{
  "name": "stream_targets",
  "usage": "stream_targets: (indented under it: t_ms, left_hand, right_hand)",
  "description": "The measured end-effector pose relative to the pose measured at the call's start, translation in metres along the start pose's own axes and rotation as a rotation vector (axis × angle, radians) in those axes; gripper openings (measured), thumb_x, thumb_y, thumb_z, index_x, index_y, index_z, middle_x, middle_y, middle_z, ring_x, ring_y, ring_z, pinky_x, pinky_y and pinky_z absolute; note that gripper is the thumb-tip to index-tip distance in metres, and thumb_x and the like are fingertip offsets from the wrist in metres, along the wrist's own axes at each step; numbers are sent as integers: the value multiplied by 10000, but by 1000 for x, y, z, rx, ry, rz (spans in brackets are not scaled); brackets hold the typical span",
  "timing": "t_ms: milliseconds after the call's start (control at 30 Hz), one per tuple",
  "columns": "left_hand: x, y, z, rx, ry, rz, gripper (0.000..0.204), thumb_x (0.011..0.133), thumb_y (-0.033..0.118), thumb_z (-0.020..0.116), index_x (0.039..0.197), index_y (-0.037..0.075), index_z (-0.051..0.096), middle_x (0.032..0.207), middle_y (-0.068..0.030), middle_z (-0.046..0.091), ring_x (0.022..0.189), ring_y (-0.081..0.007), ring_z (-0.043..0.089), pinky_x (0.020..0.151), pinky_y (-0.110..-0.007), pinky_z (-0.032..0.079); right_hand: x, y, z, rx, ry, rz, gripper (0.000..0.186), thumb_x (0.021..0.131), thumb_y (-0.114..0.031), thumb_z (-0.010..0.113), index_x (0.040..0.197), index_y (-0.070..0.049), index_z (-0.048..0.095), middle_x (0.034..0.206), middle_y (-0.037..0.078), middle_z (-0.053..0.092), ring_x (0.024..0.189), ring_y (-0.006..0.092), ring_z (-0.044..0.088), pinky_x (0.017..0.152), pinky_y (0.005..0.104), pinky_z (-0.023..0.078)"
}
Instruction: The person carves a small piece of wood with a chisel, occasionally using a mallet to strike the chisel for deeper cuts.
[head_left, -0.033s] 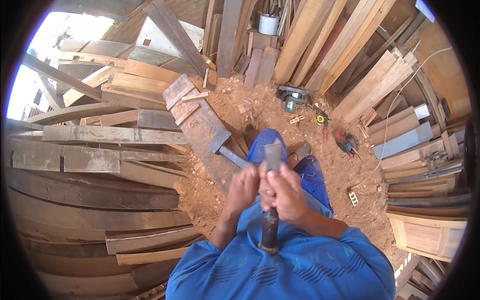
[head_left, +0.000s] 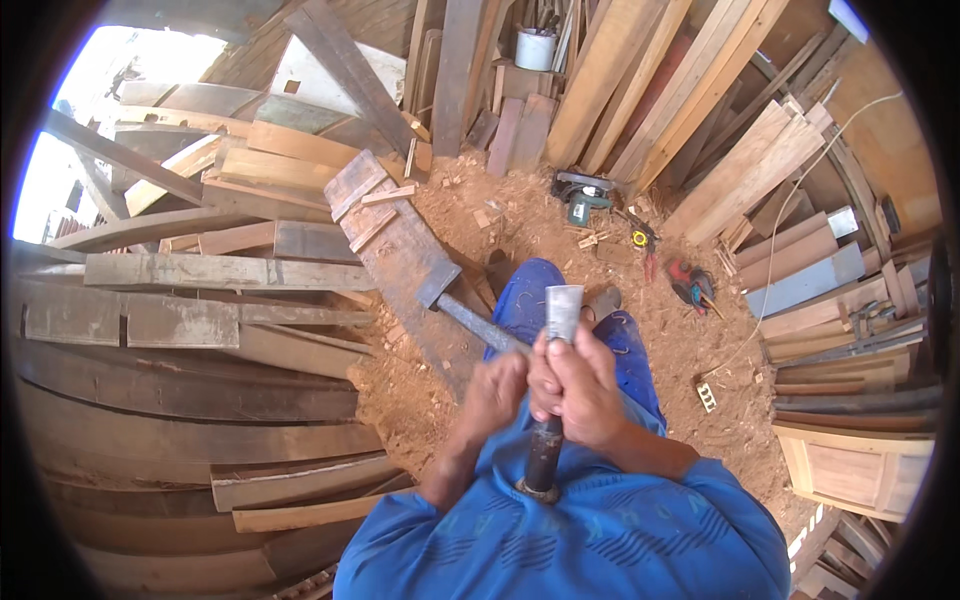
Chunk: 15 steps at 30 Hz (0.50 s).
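My right hand is wrapped round a chisel. Its broad grey blade points up and away from me, and its dark handle ends against my blue shirt. Close beside it, my left hand is closed, its fingertips near the chisel. Whatever those fingers may hold is hidden. A mallet with a blocky grey head rests on the worn plank to the left. The mallet's handle slants over my left thigh toward my hands, and its end is hidden behind them.
Stacked boards fill the left side, and tall planks lean at the back. A circular saw, a tape measure and red-handled tools lie on the sawdust floor. A power strip with a cord is at right.
The chisel and my right hand have shifted slightly right, with the blade tilting right. My left hand has dropped a little toward me, uncovering more of the mallet handle.
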<state>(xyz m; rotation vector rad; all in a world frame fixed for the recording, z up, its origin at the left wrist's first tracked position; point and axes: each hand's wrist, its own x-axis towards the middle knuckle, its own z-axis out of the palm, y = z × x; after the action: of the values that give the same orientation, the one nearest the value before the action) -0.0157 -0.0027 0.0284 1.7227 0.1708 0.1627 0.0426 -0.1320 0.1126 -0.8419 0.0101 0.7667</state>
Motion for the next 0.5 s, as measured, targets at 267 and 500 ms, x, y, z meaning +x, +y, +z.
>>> stream_targets:
  t_ms: [267,500]
  left_hand:
    - [-2,-6,-10,-74,-41,-99,339,1034,280,432,874,22,582,609,17,469,562,-68,451,523,-245,382]
    - [16,-3,-6,-421,-246,-144,202,1037,208,424,964,60,539,636,27,468,562,-50,430,511,-214,356]
  right_hand:
    - [32,-10,-37,-293,144,-159,171,986,-206,533,1021,-39,541,645,-17,491,469,23,414,430,206,396]
    - [35,-6,-36,-299,116,-200,174,1006,-209,485,1054,-47,529,701,3,510,517,38,432,455,218,396]
